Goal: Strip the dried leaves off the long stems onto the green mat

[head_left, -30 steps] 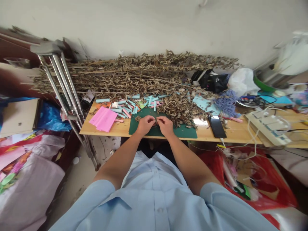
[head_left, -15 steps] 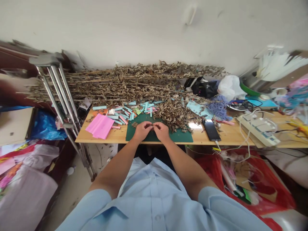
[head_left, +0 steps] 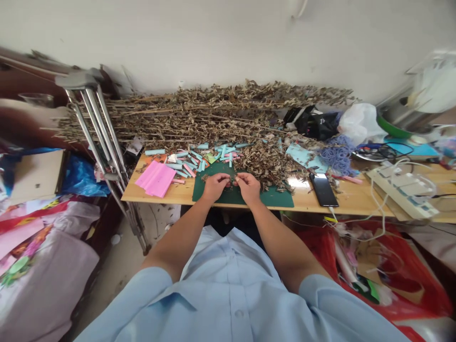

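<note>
Above the green cutting mat [head_left: 274,198], my left hand [head_left: 215,187] and my right hand [head_left: 248,187] meet with fingertips pinched. Between them is a small dark bit of dried leaf [head_left: 232,180], mostly covered by the fingers. A heap of crumbled dried leaves [head_left: 267,164] lies just beyond and right of my right hand, spilling over the mat. Short blue and pink paper rolls [head_left: 192,161] are scattered past my left hand. Folded pink paper [head_left: 156,179] rests farther left on the table.
Long dried leafy stalks [head_left: 199,116] run along the wall. Metal crutches [head_left: 101,123] lean at the table's left end. To the right are a phone [head_left: 323,189] on a cable, purple cord [head_left: 337,156] and a power strip [head_left: 401,192]. A red bag [head_left: 420,294] sits below the table edge.
My fingertips have drawn slightly apart, showing a little gap between the two hands. The whole view has shifted, so the table sits a bit farther right and higher.
</note>
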Available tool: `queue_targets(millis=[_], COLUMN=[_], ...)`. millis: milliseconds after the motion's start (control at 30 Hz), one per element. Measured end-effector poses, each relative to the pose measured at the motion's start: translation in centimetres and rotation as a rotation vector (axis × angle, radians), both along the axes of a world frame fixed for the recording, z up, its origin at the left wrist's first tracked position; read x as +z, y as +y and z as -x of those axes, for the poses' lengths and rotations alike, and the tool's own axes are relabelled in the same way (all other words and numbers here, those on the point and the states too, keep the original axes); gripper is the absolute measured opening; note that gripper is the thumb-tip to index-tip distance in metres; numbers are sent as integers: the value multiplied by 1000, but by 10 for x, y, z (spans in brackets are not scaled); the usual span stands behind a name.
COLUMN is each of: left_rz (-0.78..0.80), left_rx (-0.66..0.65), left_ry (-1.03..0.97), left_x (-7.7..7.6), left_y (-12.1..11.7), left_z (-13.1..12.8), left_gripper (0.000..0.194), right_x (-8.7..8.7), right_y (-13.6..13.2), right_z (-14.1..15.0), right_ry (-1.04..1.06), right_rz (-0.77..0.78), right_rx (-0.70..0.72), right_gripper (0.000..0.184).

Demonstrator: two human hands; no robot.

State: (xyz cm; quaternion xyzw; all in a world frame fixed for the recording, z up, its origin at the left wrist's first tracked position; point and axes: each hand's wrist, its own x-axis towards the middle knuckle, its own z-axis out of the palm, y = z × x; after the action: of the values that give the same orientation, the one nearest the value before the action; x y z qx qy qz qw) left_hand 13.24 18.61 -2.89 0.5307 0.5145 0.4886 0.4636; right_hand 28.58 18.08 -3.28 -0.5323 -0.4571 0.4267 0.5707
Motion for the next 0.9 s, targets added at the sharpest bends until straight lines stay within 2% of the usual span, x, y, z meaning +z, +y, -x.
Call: queue_targets(millis=[200, 400, 500, 733, 900], left_rz=[-136, -11, -9, -51, -17], left_rx=[-99, -56, -60, -102, -74], left_ry=[41, -38, -42, 93, 24], left_x=[3, 4, 4, 3, 2], left_y=[-2, -1, -1, -4, -2], left_z=[1, -2, -3, -3, -1], left_gripper=[11, 15, 13, 9, 7], right_x=[0, -4, -4, -6, -9], right_y=[-2, -4, -4, -4, 0], right_z=[-3, -6, -5, -4, -4], right_ry=[-132, -171, -186, -299, -152], right_rz=[-50, -112, -89, -89, -8], right_rx=[79, 158, 141, 94, -17], right_gripper=[22, 25, 25, 19, 19])
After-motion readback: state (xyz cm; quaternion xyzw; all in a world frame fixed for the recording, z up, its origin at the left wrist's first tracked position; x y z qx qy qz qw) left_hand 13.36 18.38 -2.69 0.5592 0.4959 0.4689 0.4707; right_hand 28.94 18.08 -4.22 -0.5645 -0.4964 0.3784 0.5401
